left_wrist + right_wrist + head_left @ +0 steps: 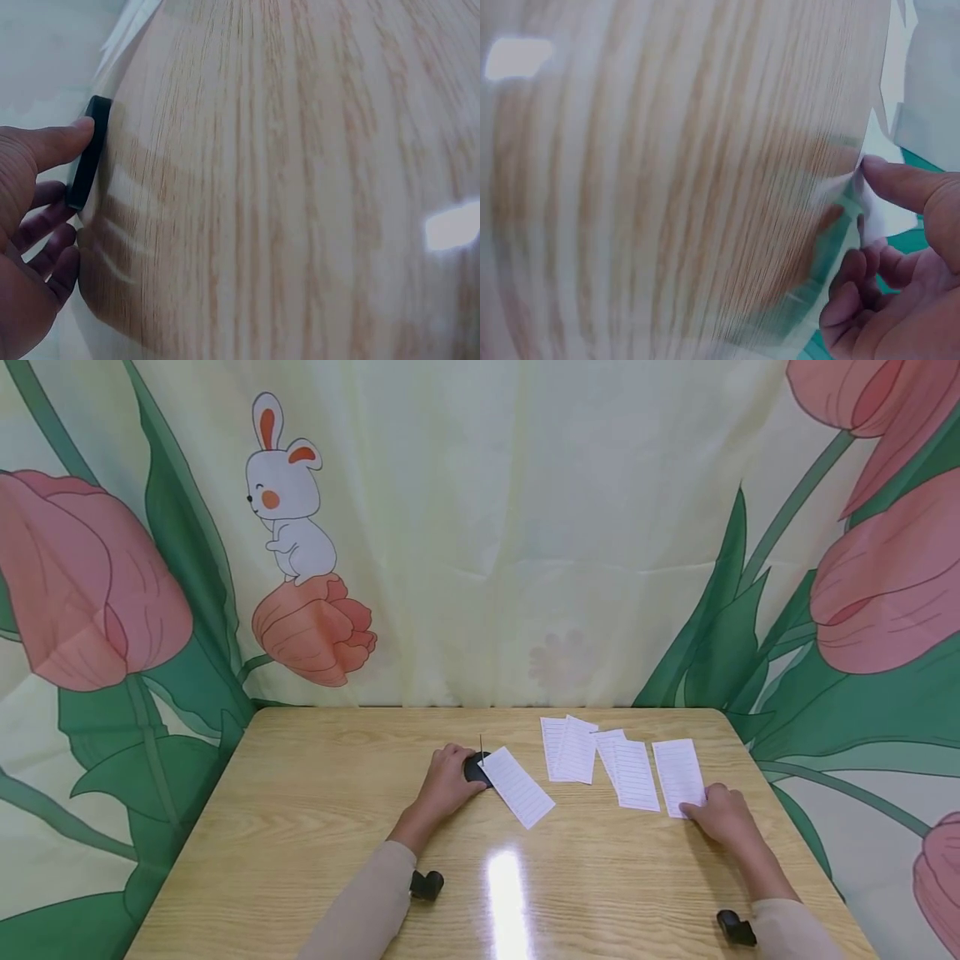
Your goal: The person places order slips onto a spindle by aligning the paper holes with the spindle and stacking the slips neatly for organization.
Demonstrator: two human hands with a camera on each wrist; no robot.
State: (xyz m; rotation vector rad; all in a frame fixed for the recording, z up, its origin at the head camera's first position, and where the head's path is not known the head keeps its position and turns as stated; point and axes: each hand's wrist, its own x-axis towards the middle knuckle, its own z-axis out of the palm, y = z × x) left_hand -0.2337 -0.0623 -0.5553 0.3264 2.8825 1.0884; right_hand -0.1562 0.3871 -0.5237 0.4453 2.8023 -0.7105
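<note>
My left hand (447,781) grips the round black base (473,770) of a bill spike, whose thin upright pin rises from it. In the left wrist view the thumb lies on one face of the base (90,154), the fingers on its other side. A lined paper slip (517,787) hangs over the base by its upper corner, beside the pin, and slants toward the front right. At the right, my right hand (723,817) pinches the near edge of another lined slip (677,775). In the right wrist view this slip (886,202) bends up between thumb and fingers.
Between the hands lie two overlapping pairs of lined slips, one pair (577,750) farther back and one (637,777) closer to the right hand. The glossy wooden table (300,810) ends at a curtain (465,527) printed with tulips and a rabbit.
</note>
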